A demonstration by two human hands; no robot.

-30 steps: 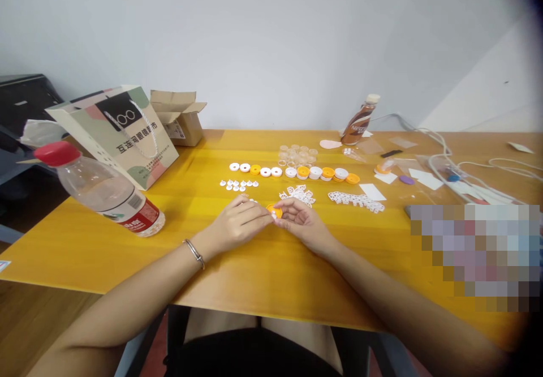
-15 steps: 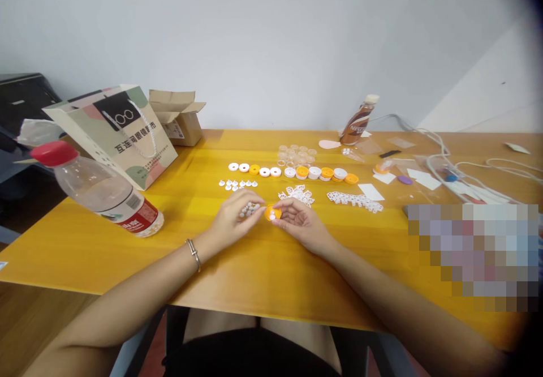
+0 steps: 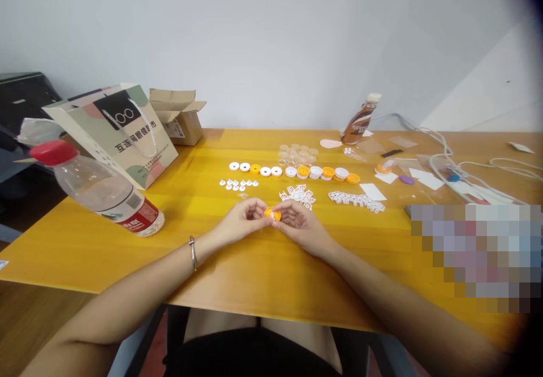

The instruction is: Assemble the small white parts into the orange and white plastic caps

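Above the table, a round orange plastic cap (image 3: 272, 213) with something small and white inside it is between my two hands. My left hand (image 3: 240, 222) pinches its left edge, thumb at the near side. On the other side, my right hand (image 3: 304, 228) grips the cap with curled fingers and thumb. Just beyond my hands lie white lattice-cut plastic pieces (image 3: 298, 194) and several small white pegged discs (image 3: 238, 184). Farther back runs a row of white and orange round caps (image 3: 291, 171), with clear plastic cups (image 3: 297, 154) behind. My left fingers hide the table beneath them.
At left, a red-capped bottle (image 3: 106, 190) leans beside a paper bag (image 3: 127, 145) and a cardboard box (image 3: 182, 119). A brown drink bottle (image 3: 360, 121) stands at the back. White lattice strips (image 3: 356, 201), paper cards (image 3: 373, 191) and cables (image 3: 439, 167) lie right.
My left hand has moved in to the right, and its fingers now close on the orange cap. The small pale pieces seen behind that hand are now hidden. My right hand has barely moved.
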